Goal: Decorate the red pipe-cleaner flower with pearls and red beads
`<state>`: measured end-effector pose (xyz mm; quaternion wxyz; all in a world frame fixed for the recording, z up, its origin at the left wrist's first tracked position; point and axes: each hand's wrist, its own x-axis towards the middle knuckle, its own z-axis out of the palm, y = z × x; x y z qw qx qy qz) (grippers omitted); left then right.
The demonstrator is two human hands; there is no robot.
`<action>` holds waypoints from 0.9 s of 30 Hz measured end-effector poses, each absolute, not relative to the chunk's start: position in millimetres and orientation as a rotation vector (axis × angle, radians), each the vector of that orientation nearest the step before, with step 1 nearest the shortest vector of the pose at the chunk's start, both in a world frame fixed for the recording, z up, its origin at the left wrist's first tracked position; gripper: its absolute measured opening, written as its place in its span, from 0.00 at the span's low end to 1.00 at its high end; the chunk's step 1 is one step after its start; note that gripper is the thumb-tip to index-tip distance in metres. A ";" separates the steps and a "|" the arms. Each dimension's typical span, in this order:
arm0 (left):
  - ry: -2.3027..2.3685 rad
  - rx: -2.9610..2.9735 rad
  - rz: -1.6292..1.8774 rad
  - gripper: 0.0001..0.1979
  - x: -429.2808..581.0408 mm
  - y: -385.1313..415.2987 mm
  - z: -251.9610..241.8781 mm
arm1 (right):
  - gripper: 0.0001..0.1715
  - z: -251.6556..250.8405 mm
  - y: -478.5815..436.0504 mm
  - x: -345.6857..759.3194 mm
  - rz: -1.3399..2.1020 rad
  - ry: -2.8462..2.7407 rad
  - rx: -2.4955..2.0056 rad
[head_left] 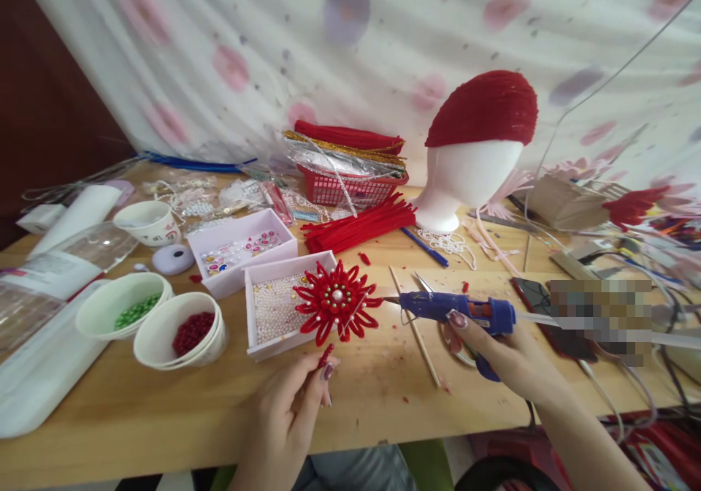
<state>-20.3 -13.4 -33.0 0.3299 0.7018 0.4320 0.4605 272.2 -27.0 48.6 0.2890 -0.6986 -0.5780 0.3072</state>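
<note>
Flower (336, 297), likely light and crushable, best held by its six-o'clock stem (327, 355), which my left fingers (312, 401) pinch; right fingers (476, 336) grip gun (432, 304).

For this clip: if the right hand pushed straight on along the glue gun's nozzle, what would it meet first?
Probably the red flower: the glue gun in the right hand points at its near-side petals, though depth leaves actual contact unclear.
</note>
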 end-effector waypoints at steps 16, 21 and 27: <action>1.189 1.581 1.195 0.10 -11.3 -21.6 -30.3 | 0.35 59.5 -39.0 256.9 0.679 -1.472 -1.920; 1.173 1.639 1.195 0.10 -13.1 -19.5 -33.0 | 0.35 61.7 -44.4 257.8 0.702 -1.546 -1.840; 1.162 1.750 1.188 0.11 -16.9 -15.8 -36.3 | 0.30 56.1 -52.1 262.3 0.709 -1.510 -1.876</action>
